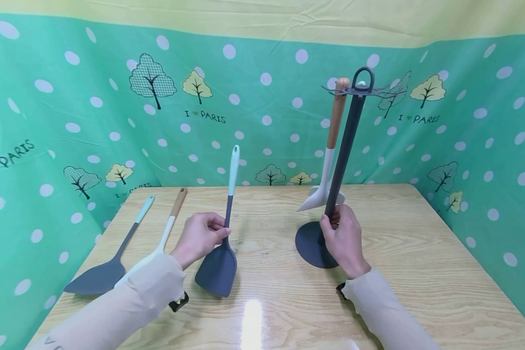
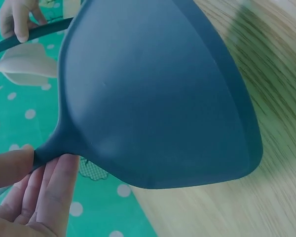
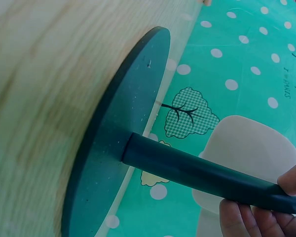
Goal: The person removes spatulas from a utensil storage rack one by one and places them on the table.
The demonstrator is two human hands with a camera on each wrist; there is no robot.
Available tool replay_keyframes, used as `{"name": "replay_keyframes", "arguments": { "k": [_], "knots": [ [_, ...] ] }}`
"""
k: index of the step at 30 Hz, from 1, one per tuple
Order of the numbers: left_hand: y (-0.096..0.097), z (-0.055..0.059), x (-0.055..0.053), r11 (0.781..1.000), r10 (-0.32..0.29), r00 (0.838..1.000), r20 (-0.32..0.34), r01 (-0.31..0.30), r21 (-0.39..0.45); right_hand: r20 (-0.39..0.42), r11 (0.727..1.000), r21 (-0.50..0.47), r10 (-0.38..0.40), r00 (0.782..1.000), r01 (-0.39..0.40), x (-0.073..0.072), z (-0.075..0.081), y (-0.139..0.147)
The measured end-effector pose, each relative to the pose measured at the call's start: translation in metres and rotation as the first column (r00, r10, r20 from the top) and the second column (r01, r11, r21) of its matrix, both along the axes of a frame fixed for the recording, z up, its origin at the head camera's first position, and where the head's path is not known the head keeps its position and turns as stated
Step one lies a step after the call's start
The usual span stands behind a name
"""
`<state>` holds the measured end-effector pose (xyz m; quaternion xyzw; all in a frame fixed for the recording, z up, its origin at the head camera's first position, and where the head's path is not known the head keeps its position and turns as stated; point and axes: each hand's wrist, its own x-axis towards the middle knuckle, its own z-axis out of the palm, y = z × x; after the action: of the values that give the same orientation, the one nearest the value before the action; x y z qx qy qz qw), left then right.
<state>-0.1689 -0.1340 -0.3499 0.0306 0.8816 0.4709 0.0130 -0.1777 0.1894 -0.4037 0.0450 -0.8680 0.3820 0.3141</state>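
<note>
My left hand (image 1: 202,236) pinches the neck of a spatula (image 1: 217,269) with a wide dark blade and a mint handle. The spatula points handle up, blade down; in the left wrist view its blade fills the middle, above the tabletop. My right hand (image 1: 344,238) grips the lower pole of a black utensil stand (image 1: 346,146), thumb on one side and fingers on the other. The stand's round base (image 3: 121,133) sits on the table. A white utensil with a wooden handle (image 1: 336,119) hangs from the hooked ring on top, and another pale utensil head shows partly behind the pole.
At the table's left lie a second dark spatula (image 1: 99,276) with a mint handle and a white utensil (image 1: 168,232) with a wooden handle, its lower end hidden by my left sleeve. A green dotted cloth (image 1: 271,121) hangs behind the wooden table (image 1: 424,253) and along both sides.
</note>
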Motion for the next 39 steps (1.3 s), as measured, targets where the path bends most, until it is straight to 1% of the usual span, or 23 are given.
{"name": "replay_keyframes", "arguments": {
  "k": [9,12,19,24,29,34,39],
  "knots": [
    [-0.014,-0.001,0.002,0.998,-0.016,1.000,0.004,0.016,-0.057,0.002,1.000,-0.007,0.008,1.000,-0.008,0.000,0.000,0.000],
    [-0.018,-0.001,0.001,0.998,-0.022,1.000,0.017,0.022,-0.054,0.006,1.000,-0.004,0.007,1.000,-0.007,0.000,0.000,0.001],
    [-0.029,-0.004,-0.004,0.996,-0.021,0.999,0.035,0.024,-0.083,0.012,1.000,-0.006,0.003,1.000,-0.003,0.001,0.001,0.000],
    [-0.038,-0.006,-0.007,0.996,-0.010,0.998,0.066,0.016,-0.085,0.009,1.000,-0.002,0.000,1.000,0.000,0.000,0.000,0.000],
    [-0.045,-0.010,-0.011,0.997,-0.006,0.997,0.072,0.012,-0.080,0.009,1.000,-0.002,0.000,1.000,0.001,-0.001,0.000,0.000],
    [-0.050,-0.014,-0.014,0.998,0.008,0.996,0.084,-0.003,-0.070,0.013,1.000,-0.002,0.000,1.000,0.000,0.000,0.001,0.000],
    [-0.053,-0.017,-0.017,0.998,0.022,0.993,0.113,-0.016,-0.055,0.020,1.000,-0.004,0.002,1.000,-0.002,0.002,0.001,0.000]
  ]
}}
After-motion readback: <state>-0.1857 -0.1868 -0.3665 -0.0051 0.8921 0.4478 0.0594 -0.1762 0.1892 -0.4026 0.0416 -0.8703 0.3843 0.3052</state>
